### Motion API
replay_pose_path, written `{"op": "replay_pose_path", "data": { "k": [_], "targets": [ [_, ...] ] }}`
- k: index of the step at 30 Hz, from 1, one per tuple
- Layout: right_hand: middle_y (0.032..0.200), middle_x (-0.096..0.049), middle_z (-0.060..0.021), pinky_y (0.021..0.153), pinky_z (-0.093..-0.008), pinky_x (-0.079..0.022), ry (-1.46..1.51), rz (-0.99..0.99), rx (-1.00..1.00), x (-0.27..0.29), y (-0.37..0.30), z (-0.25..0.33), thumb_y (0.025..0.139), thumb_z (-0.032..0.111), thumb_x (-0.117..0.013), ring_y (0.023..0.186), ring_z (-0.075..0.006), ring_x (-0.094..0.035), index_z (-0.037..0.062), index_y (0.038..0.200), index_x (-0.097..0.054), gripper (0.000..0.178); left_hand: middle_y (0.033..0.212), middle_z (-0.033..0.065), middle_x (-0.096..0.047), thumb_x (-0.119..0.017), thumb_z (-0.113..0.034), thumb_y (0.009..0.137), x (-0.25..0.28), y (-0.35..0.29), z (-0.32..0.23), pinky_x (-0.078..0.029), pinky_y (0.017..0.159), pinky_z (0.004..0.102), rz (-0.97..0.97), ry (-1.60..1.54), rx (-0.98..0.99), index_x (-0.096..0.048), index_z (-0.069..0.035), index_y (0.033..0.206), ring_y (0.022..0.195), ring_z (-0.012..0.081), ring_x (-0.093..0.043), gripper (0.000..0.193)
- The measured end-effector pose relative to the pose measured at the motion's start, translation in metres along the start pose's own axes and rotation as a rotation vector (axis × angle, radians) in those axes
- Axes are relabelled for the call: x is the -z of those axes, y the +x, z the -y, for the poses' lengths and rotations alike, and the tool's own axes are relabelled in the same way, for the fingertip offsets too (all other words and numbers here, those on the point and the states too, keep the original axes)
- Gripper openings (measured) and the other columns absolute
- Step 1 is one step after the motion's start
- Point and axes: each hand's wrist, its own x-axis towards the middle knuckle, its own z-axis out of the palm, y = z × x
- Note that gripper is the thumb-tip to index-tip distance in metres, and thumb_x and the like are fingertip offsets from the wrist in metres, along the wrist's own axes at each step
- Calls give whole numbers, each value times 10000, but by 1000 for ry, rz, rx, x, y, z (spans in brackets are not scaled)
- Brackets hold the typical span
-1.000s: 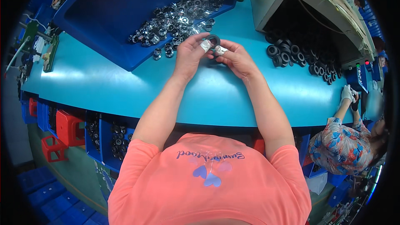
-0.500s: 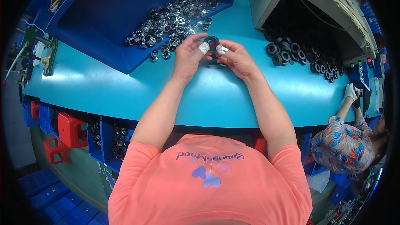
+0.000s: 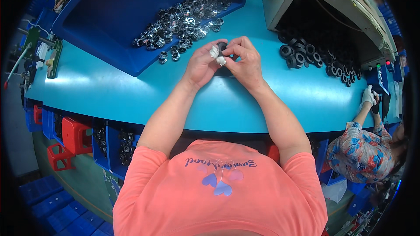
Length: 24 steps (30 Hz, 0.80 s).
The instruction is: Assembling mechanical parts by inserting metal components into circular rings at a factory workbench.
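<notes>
Far left edge: a green fixture (image 3: 53, 59) with small parts sits on the turquoise bench (image 3: 109, 91), well apart from the hands.
Blue tray: a big blue tray (image 3: 109, 30) lies across the bench's back left; a heap of shiny metal rings (image 3: 183, 19) is piled toward its right front corner, a few spilling onto the bench just beside it.
Left hand: the left hand (image 3: 202, 63) is curled, with white-taped fingertips (image 3: 214, 51) pinching the near side of a small black ring (image 3: 222, 46).
Black ring: held just above the bench at mid-depth, between both hands, mostly hidden by fingers.
Right hand: the right hand (image 3: 245, 61) is also curled shut, thumb and fingers pressing on the same ring from the right.
Doing it well: my judgement is that the pieces should be kept square to each other, with even pressure from both thumbs, and the wrists kept low over the bench so a slip drops the part close by.
Black pile: many black rubber rings (image 3: 315, 54) lie at the back right, spilling from under a beige housing (image 3: 332, 0).
Right edge: another person's gloved hand (image 3: 368, 96) rests at the bench's right edge, apart.
</notes>
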Motion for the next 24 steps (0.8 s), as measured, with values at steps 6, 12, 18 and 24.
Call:
{"op": "replay_pose_path", "data": {
  "k": [6,12,18,24],
  "targets": [
    [1010,-617,-64,649,-289,-532,132,-16,-20,7,3,10,689,56,-808,796,-177,-628,75,959,-732,281,1201,175,-623,-540,-225,992,5,0,-3,-525,922,374,45,-130,9,-501,45,1342,1095,255,-622,444],
    [1206,-553,-85,770,-335,-542,120,71,-11,17,6,4,670,186,-865,942,-211,-628,116,1191,-660,565,1254,213,-613,-537,-302,995,3,0,-6,-526,887,391,97,-92,-6,-514,11,1358,1012,249,-640,481],
    [1238,-545,-82,780,-342,-547,84,80,-70,14,4,3,678,195,-863,980,-217,-634,125,1211,-649,579,1283,230,-606,-476,-351,1022,6,1,-4,-514,914,374,127,-105,0,-485,5,1388,997,233,-636,511],
    [1226,-558,-74,758,-327,-548,107,79,-114,12,3,2,694,179,-849,952,-203,-633,132,1195,-660,538,1296,237,-601,-429,-350,1042,8,1,-5,-500,945,374,150,-88,4,-475,-2,1400,1072,247,-628,501]
  ]
}}
